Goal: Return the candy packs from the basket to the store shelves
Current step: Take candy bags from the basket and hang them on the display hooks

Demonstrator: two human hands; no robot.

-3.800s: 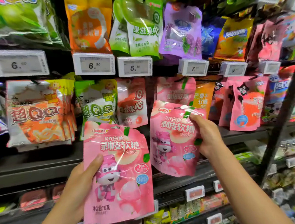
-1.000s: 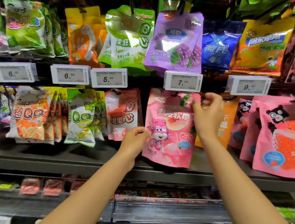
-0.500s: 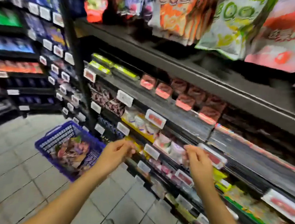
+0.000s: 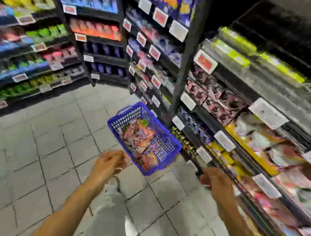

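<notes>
Packs (image 4: 140,138) lie heaped in the blue basket (image 4: 164,147) on the floor by the shelves (image 4: 244,110). Left hand (image 4: 108,164) loosely curled, empty, just short of the rim; right hand (image 4: 215,181) empty, fingers blurred. Packs judged light, soft, slick film: pinch a top edge.

Open floor (image 4: 40,146) left of basket (image 4: 170,146); shelves (image 4: 245,121) crowd its right.

Both bare forearms stretched forward; left hand (image 4: 109,164) toward eleven o'clock, fingers loosely curled, holding nothing; right hand (image 4: 215,181) at one o'clock, fingers relaxed, empty.
</notes>
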